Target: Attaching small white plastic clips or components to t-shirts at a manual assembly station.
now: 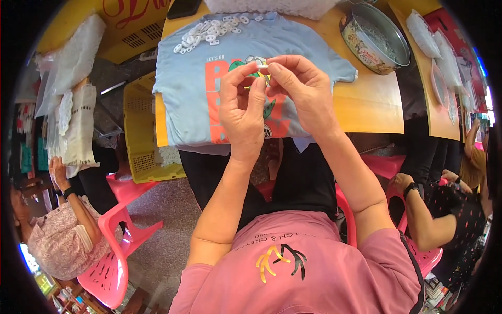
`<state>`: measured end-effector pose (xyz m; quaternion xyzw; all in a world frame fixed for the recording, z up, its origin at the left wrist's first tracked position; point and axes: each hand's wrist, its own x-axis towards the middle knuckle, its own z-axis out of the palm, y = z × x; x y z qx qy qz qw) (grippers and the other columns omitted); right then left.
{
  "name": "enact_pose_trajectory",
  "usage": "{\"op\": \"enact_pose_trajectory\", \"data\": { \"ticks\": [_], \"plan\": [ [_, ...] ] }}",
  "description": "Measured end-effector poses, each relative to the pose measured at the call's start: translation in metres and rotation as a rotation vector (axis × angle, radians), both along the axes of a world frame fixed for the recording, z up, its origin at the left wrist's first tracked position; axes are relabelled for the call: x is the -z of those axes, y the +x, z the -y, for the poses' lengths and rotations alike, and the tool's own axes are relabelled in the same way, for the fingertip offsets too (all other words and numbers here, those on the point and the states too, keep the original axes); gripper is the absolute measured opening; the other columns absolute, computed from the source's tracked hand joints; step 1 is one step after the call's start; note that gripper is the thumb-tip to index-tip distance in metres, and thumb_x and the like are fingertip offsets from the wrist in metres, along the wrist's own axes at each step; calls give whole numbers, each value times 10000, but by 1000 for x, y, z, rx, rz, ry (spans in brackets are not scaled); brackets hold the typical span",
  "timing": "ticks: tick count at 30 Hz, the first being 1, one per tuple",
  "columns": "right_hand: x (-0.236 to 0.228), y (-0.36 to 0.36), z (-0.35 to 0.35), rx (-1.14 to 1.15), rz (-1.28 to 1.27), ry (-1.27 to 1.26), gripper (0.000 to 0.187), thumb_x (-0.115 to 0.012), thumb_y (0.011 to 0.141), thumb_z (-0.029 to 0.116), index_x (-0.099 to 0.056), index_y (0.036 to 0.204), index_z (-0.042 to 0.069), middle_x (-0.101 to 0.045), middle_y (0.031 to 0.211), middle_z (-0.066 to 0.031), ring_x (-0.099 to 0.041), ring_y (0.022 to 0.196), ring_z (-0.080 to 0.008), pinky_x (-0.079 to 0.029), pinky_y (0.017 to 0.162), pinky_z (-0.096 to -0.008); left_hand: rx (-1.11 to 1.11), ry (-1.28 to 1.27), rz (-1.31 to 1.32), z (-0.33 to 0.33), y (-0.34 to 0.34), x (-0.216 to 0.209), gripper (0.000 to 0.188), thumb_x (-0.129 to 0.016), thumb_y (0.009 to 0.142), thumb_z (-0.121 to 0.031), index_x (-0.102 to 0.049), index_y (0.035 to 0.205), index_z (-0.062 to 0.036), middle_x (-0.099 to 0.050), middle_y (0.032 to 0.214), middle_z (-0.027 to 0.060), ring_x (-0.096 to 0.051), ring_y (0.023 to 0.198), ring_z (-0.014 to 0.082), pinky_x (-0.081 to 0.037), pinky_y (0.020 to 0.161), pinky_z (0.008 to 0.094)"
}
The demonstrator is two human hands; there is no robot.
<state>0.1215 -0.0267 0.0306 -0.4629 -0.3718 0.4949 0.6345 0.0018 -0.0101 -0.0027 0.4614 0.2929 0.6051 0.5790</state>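
Observation:
In front of me, over a light blue printed T-shirt [178, 97] spread on the table, my two hands meet at a small white plastic piece [262, 66]. My right hand [303, 86] pinches it between thumb and index finger. The index fingertip of my left hand [242, 102] presses at the piece's left end, while its thumb stands a little below and the other fingers curl in. Part of the piece is hidden by fingertips. A loose pile of white oval plastic pieces with holes [212, 31] lies on the far left of the shirt.
A round tin [374, 44] holding small clear bits stands at the table's far right. White bumpy material [272, 6] lies along the back. Beside the table's left edge is a yellow crate [141, 125]. People sit on pink chairs [112, 261] at both sides.

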Motion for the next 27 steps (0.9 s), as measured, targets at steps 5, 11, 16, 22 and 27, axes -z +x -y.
{"op": "enact_pose_trajectory", "data": {
  "ticks": [5, 11, 16, 22, 27],
  "plan": [
    [0, -7, 6, 11, -31, 12, 230, -642, 949, 133, -660, 1116, -24, -695, 1005, -85, -672, 859, -137, -557, 770, -270, -54, 151, -143, -1, 1, 1, 283, -624, 926, -19, -624, 1209, -34, -553, 1160, 41, -559, 942, 118, -484, 807, 243],
    [-3, -5, 12, -40, -118, -21, 218, -645, 945, 121, -667, 1112, -17, -690, 990, -78, -670, 868, -142, -560, 781, -276, -105, 276, -278, -4, -2, 1, 273, -592, 947, -11, -644, 1214, -29, -557, 1133, 44, -560, 939, 120, -481, 792, 237],
    [1, 0, 13, 13, 49, -9, 200, -652, 939, 108, -658, 1096, -17, -685, 983, -65, -659, 866, -124, -554, 736, -252, -25, 168, -201, 1, -2, -6, 206, -581, 958, -18, -653, 1151, -14, -573, 1059, 46, -577, 874, 102, -482, 727, 226],
    [5, 1, 23, 68, 162, 96, 192, -656, 931, 72, -632, 1096, -24, -682, 974, -65, -650, 828, -105, -540, 683, -235, 83, 69, -103, 2, -3, -1, 96, -598, 961, -48, -636, 1026, 12, -583, 980, 37, -575, 812, 81, -477, 691, 219],
    [3, 3, 34, 50, 105, 29, 190, -648, 936, 68, -618, 1093, -35, -681, 969, -78, -650, 803, -105, -543, 683, -243, 155, 93, -126, 1, -4, 0, 80, -610, 956, -51, -630, 1007, 8, -585, 975, 38, -576, 824, 76, -475, 705, 214]
  ]
}}
